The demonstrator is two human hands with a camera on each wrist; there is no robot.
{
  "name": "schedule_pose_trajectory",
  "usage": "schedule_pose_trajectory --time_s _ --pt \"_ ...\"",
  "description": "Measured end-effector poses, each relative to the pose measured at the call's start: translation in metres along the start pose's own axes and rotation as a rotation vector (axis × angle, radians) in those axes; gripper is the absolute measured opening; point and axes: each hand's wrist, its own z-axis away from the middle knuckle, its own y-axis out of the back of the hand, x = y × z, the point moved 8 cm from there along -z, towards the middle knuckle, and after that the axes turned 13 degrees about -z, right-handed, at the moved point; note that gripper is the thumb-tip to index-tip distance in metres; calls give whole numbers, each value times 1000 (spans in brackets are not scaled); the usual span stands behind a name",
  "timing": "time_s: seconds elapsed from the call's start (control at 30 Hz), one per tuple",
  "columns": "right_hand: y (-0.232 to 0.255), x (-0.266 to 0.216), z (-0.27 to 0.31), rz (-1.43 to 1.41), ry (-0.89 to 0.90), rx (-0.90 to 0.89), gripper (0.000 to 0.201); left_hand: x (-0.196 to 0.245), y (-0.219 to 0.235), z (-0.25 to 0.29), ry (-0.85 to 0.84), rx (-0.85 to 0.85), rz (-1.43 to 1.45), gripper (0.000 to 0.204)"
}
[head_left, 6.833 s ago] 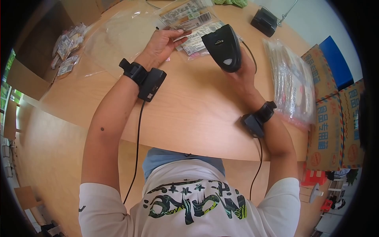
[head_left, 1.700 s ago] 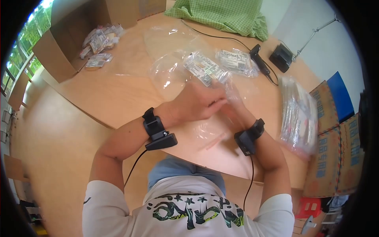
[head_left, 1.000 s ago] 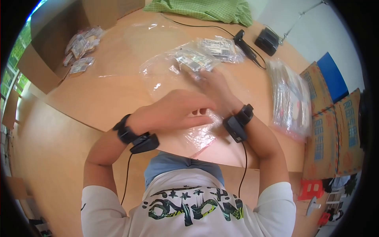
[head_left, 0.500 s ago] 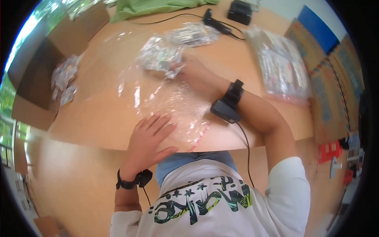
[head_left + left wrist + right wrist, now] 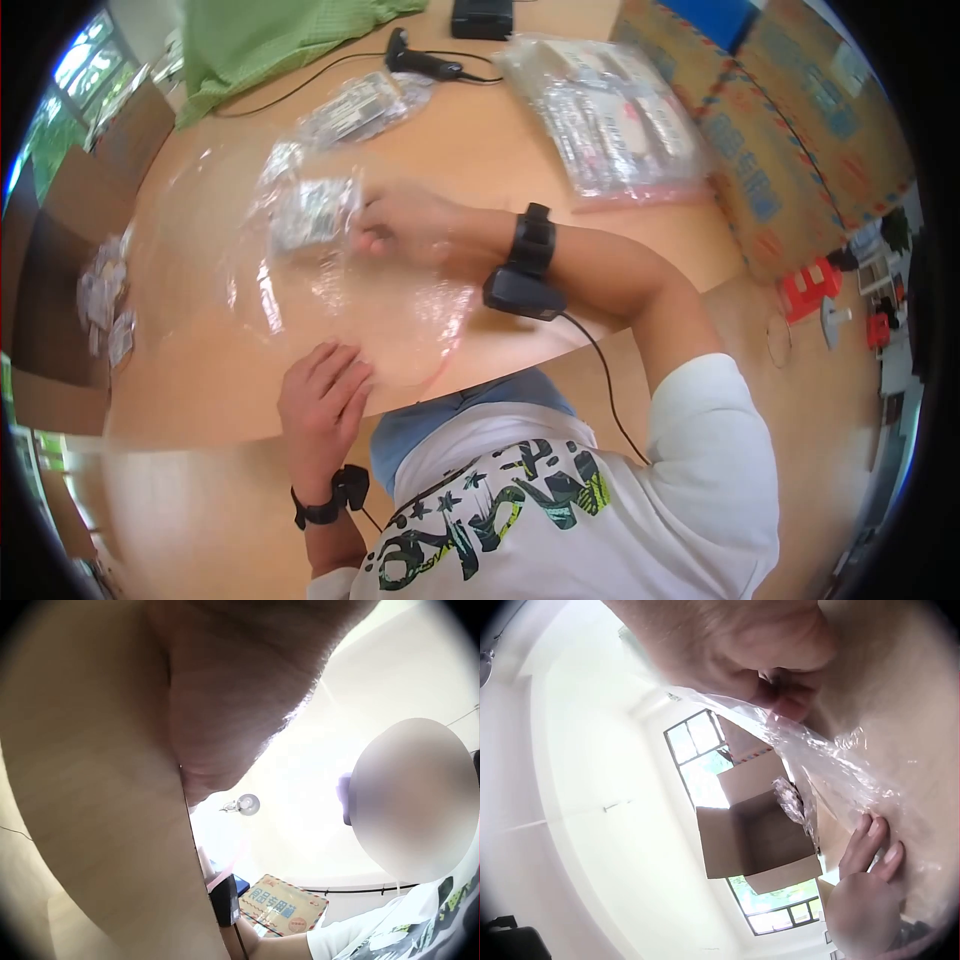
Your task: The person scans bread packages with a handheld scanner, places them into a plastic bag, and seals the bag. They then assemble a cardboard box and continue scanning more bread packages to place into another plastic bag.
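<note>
A large clear plastic bag (image 5: pixel 330 290) with a pink strip along its near edge lies spread on the table in the head view. Inside its outline, toward the far left, sits a small labelled packet (image 5: pixel 318 212). My right hand (image 5: pixel 410 222) is at the packet's right edge, its fingers curled. In the right wrist view those curled fingers (image 5: pixel 791 701) pinch the raised film (image 5: pixel 810 754). My left hand (image 5: pixel 322 400) rests at the bag's near left edge, fingers extended onto the table. The left wrist view shows that hand (image 5: pixel 247 697) from close below.
More labelled packets (image 5: pixel 355 108) lie beyond the bag, beside a black barcode scanner (image 5: pixel 425 65) and its cable. Flat plastic-wrapped stock (image 5: pixel 610 120) is at right, before cardboard boxes (image 5: pixel 740 140). An open carton (image 5: pixel 50 270) with small packets (image 5: pixel 103 290) stands at left. Green checked cloth (image 5: pixel 270 50) is behind.
The scanner is put down and the clear bag now lies in front. My left hand has come away from the right hand to the bag's near edge. The head view has turned right.
</note>
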Motion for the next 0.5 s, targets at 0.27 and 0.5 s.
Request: schedule_pose_trajectory --time_s 0.27,0.5 --pt "0 -7 1 -158 169 -11 18 6 9 2 -67 74 83 22" --pt "-1 -6 1 -343 140 117 26 5 9 4 -42 103 100 23"
